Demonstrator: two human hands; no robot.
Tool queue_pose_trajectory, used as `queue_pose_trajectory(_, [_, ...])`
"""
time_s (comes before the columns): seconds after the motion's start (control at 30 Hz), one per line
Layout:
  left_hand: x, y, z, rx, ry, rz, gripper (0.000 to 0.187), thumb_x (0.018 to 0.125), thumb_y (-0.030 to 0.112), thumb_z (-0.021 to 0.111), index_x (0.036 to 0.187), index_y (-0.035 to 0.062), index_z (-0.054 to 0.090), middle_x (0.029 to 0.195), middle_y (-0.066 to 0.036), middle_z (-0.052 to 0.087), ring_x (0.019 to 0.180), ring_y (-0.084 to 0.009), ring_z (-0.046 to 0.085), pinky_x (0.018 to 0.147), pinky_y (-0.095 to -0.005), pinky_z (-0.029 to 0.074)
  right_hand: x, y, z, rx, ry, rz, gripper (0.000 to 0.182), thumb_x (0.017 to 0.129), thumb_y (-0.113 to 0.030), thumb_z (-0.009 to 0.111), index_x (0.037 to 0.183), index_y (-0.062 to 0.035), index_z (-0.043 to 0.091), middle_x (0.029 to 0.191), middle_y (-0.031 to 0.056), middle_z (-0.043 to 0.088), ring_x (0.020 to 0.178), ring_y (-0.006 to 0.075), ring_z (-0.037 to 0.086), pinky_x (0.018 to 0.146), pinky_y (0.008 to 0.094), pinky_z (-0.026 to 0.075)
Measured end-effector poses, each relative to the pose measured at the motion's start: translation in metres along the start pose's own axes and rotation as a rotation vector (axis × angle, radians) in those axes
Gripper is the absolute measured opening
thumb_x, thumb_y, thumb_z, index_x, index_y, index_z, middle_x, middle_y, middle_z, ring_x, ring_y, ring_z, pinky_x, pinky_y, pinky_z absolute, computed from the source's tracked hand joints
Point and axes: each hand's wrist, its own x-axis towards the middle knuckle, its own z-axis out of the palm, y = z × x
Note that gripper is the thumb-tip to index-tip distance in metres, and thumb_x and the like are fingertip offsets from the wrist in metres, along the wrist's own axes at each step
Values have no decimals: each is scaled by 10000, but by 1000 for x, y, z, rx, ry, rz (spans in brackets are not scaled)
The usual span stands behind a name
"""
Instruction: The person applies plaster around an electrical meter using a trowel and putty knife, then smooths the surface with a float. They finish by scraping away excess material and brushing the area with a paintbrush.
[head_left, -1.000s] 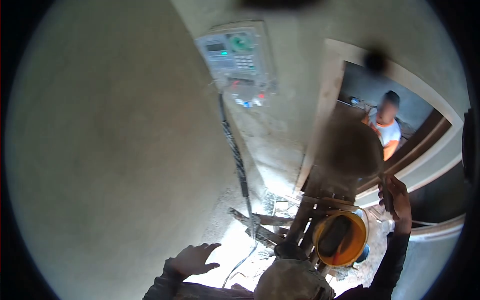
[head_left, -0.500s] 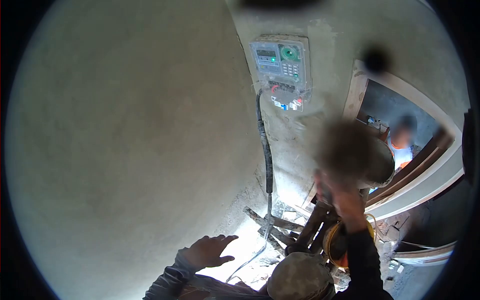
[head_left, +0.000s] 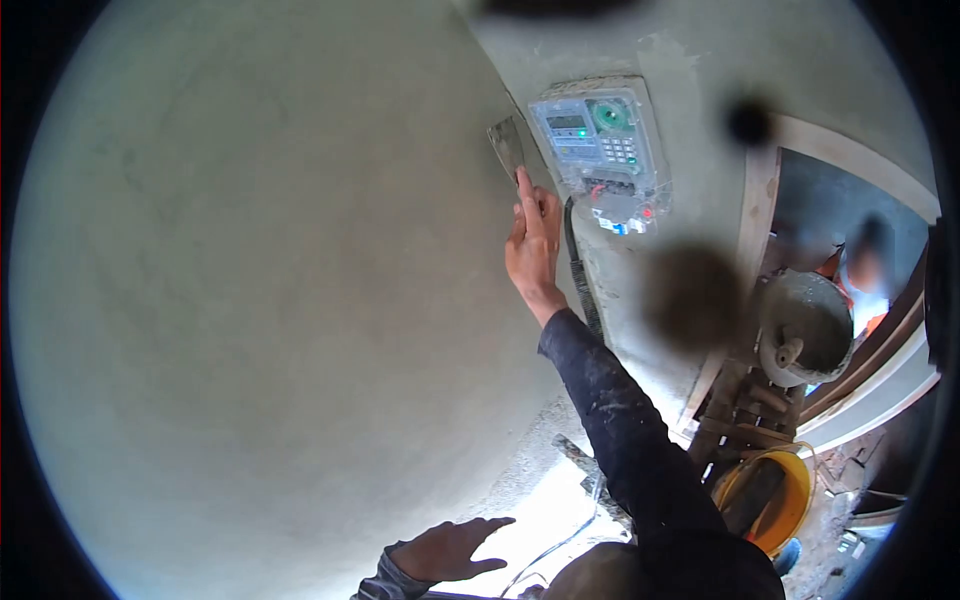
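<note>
My right hand (head_left: 535, 245) is raised and wrapped round the handle of a flat metal scraper (head_left: 507, 147). The scraper's blade lies at the grey plastered wall (head_left: 300, 250), close to the wall's corner and just left of an electric meter (head_left: 595, 135). Most of the handle is hidden by my fingers. Low in the view, my left hand (head_left: 445, 550) holds nothing, its fingers apart, near the lower part of the wall. A black cable (head_left: 580, 275) runs down from the meter, partly behind my right forearm.
A mortar-coated bucket (head_left: 805, 325) with a tool handle inside stands on wooden planks (head_left: 735, 405) at the right. Below it is a yellow bucket (head_left: 795, 500) with something dark inside. Another person (head_left: 868, 285) shows through a framed opening (head_left: 760, 200). Rubble covers the ground.
My right hand has moved up and left from near the mortar bucket to the wall beside the meter, with the scraper now clearly visible. My left hand is slightly lower and further right in view.
</note>
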Motion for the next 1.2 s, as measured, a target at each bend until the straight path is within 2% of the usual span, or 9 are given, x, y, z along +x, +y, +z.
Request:
queue_pose_trajectory(0.03, [0, -6, 4, 4, 5, -14, 704, 976, 491, 620, 1521, 111, 388, 1306, -250, 617, 1167, -371, 645, 992, -449, 521, 4, 0, 4, -40, 13, -23, 720, 856, 149, 545, 1518, -119, 449, 1157, 157, 473, 1058, 349, 502, 929, 468, 439])
queue_pose_trajectory(0.1, [3, -23, 16, 61, 105, 94, 688, 974, 499, 608, 1512, 129, 389, 1126, -224, 662, 917, -386, 682, 826, -451, 550, 17, 6, 13, -83, 33, -45, 737, 842, 152, 547, 1519, -121, 448, 1174, 166, 475, 1073, 355, 504, 949, 477, 433])
queue_pose_trajectory(0.17, [4, -22, 15, 47, 102, 76, 689, 974, 499, 610, 1512, 129, 387, 1113, -221, 663, 907, -381, 682, 819, -452, 550, 28, 9, 17, -147, 20, -23, 765, 820, 146, 564, 1522, -136, 447, 1236, 185, 475, 1147, 380, 501, 1014, 512, 407])
queue_pose_trajectory(0.4, [9, -22, 12, 50, 84, 87, 695, 976, 502, 607, 1514, 126, 380, 1083, -210, 665, 874, -369, 686, 801, -450, 552, 46, 24, 18, -243, 1, -71, 833, 805, 118, 605, 1543, -221, 422, 1348, 173, 456, 1233, 415, 477, 1086, 590, 327])
queue_pose_trajectory(0.67, [13, -27, 17, 65, 86, 107, 692, 980, 505, 597, 1517, 129, 378, 1082, -213, 668, 864, -372, 690, 802, -447, 558, 43, 32, 26, -201, -52, 86, 909, 789, 99, 628, 1569, -287, 368, 1457, 168, 421, 1321, 456, 430, 1140, 638, 234])
queue_pose_trajectory(0.77, [15, -27, 16, 64, 71, 94, 689, 980, 505, 596, 1518, 134, 378, 1098, -220, 665, 864, -375, 690, 806, -448, 559, 42, 32, 26, -231, -28, 22, 919, 783, 101, 625, 1571, -296, 366, 1477, 175, 417, 1340, 460, 422, 1138, 643, 237])
queue_pose_trajectory(0.9, [14, -25, 16, 69, 73, 83, 690, 980, 507, 595, 1518, 135, 377, 1121, -226, 662, 860, -378, 690, 813, -452, 561, 43, 33, 27, -227, -30, 68, 921, 784, 91, 635, 1570, -304, 364, 1485, 176, 417, 1344, 464, 425, 1133, 650, 247])
queue_pose_trajectory(0.97, [14, -26, 17, 59, 79, 101, 690, 980, 509, 594, 1518, 136, 377, 1123, -223, 663, 856, -377, 690, 812, -452, 562, 44, 33, 27, -302, 22, 21, 865, 819, 93, 604, 1562, -289, 379, 1428, 141, 452, 1242, 388, 519, 1058, 528, 363])
queue_pose_trajectory(1.2, [16, -29, 16, 47, 37, 79, 687, 986, 507, 585, 1524, 136, 373, 1127, -218, 666, 863, -371, 694, 812, -449, 563, 40, 27, 29, -427, 28, 15, 879, 816, 93, 608, 1566, -299, 368, 1431, 144, 444, 1228, 404, 520, 1070, 546, 349])
